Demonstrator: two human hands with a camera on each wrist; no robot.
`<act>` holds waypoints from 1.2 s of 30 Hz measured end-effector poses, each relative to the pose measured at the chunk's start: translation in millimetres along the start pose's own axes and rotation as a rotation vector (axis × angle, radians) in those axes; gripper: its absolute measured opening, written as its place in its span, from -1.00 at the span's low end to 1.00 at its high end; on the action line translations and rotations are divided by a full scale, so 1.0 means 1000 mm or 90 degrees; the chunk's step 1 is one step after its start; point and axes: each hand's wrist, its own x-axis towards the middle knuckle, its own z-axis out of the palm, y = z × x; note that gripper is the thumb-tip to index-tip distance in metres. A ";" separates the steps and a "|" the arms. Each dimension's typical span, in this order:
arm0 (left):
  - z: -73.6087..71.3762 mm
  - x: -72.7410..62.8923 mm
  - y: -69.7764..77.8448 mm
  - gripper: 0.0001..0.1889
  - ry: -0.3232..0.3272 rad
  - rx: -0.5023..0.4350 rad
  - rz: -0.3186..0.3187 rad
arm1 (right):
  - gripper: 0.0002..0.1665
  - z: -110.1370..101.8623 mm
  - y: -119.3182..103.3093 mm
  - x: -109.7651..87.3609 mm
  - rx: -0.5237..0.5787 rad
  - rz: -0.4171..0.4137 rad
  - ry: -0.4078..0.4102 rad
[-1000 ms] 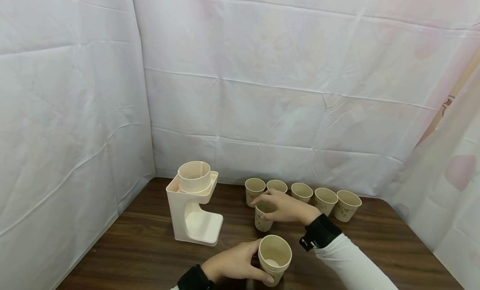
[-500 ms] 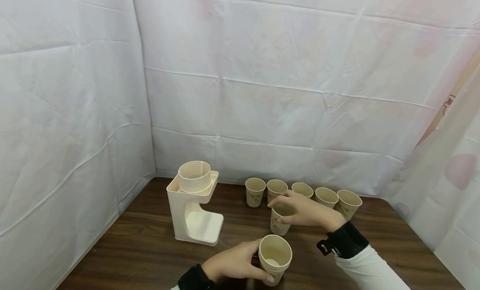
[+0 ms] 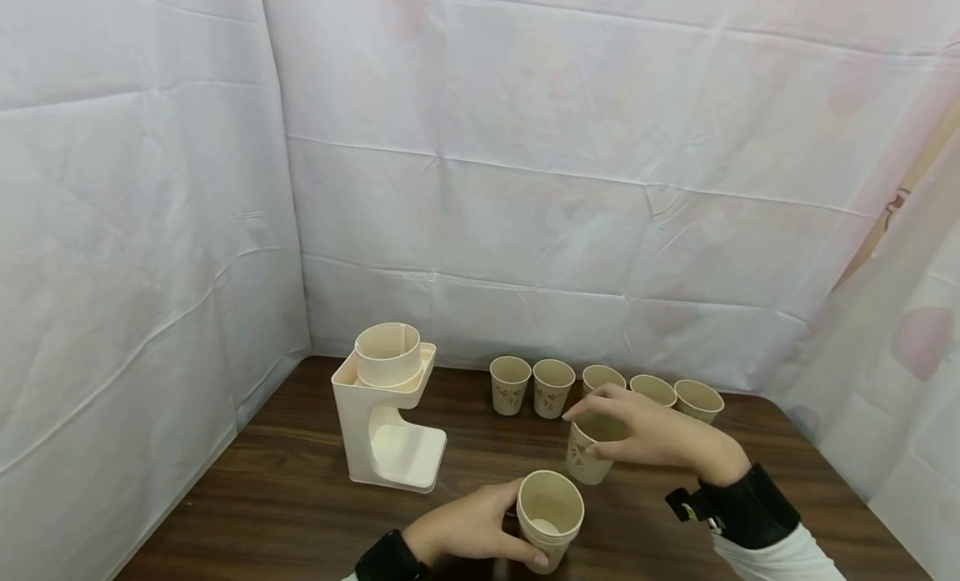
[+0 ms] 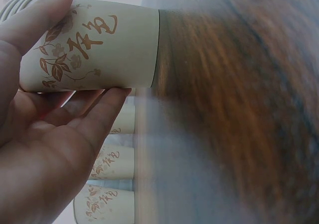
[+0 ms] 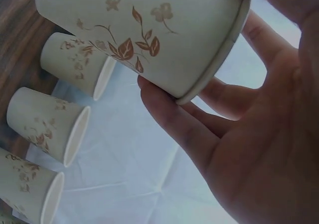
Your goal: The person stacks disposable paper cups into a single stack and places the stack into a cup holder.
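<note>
Left hand (image 3: 472,523): thumb and fingers curled round the nested cup stack (image 3: 555,535), which stands upright on the table (image 3: 262,481).
Right hand (image 3: 660,431): pinching the single cup (image 3: 581,464) near its rim; whether its base touches the table, I cannot tell.
Single cup: in the right hand's fingers, just beyond the left hand's cup stack.
Row of 5 cups (image 3: 552,402): beyond the right hand, partly hidden by it.
Cream stand (image 3: 356,435): beyond the left hand, to its left.
Step in hand: seemingly positioning 1 cup.
Next move: probably calls for a light pinch and level base.
</note>
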 end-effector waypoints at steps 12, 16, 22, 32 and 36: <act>0.002 0.000 -0.003 -0.29 0.017 0.042 0.012 | -0.53 -0.016 -0.017 -0.017 -0.014 -0.019 0.014; 0.002 0.000 -0.001 -0.30 0.021 0.047 0.015 | -0.51 -0.020 -0.025 -0.021 -0.013 0.001 0.005; 0.001 0.000 0.000 -0.30 0.011 0.020 0.011 | -0.51 -0.027 -0.040 -0.025 -0.027 -0.018 0.004; 0.000 0.000 -0.001 -0.28 0.005 0.035 0.010 | -0.47 -0.035 -0.053 -0.023 -0.059 -0.107 0.038; 0.000 0.000 -0.001 -0.28 0.003 0.031 0.000 | -0.47 -0.035 -0.057 -0.018 -0.042 -0.146 0.040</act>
